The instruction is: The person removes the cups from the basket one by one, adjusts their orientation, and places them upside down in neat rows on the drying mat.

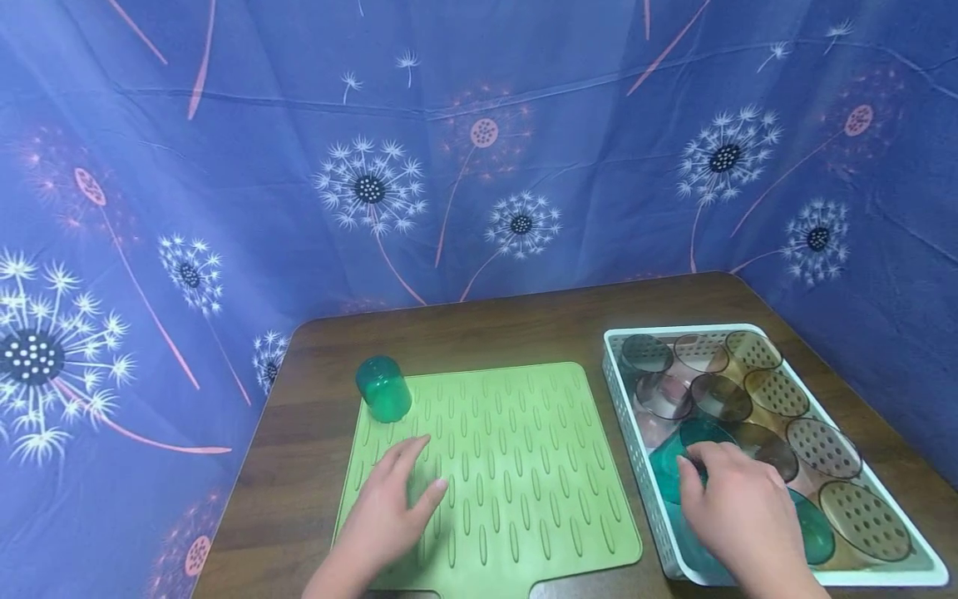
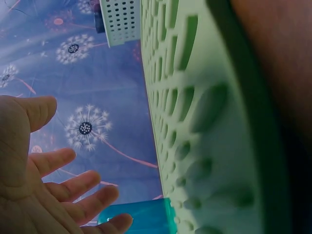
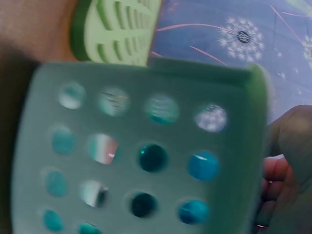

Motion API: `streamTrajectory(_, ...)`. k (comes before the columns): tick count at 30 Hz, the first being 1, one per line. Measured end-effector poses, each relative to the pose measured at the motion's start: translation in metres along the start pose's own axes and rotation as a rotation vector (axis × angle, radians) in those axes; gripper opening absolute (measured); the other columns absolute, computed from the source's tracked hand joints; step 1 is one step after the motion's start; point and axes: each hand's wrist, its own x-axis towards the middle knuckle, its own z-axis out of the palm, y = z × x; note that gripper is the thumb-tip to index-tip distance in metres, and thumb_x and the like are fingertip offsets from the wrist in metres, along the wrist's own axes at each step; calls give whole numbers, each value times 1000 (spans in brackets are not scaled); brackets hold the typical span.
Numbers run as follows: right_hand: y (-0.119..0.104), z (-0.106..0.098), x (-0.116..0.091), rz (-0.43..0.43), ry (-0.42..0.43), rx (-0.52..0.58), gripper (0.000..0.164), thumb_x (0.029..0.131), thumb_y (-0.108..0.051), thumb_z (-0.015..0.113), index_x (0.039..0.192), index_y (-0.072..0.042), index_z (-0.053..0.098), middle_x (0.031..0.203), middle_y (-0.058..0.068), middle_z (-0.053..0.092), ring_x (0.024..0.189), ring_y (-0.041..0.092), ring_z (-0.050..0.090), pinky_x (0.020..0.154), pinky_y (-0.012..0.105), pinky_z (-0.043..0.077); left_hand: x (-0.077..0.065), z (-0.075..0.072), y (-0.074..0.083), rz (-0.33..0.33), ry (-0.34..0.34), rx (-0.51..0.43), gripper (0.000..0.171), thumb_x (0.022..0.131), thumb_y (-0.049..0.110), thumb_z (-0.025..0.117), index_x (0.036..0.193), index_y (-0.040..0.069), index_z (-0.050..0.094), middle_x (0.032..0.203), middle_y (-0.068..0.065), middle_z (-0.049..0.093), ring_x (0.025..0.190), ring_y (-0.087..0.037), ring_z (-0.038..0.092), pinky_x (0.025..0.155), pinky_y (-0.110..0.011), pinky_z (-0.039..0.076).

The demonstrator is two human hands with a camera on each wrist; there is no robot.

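One green mat (image 1: 516,466); one white basket (image 1: 883,574); one upturned green cup (image 1: 382,388) on mat; roughly eleven cups in basket.

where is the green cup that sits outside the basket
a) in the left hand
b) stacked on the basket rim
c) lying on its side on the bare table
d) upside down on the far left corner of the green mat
d: the green cup stands mouth down on the far left corner of the green mat, while the left hand rests flat on the mat nearer the person, apart from the cup.
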Motion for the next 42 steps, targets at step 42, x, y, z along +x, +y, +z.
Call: streamTrajectory(42, -82, 81, -22, 446, -472, 1178, 34, 103, -11, 51, 130, 9, 49, 96, 8, 61, 89, 18, 62, 82, 29, 55, 5, 21, 41, 180, -134, -188, 77, 85, 42, 79, 151, 28, 41, 148, -4, 47, 131, -27, 56, 104, -51, 52)
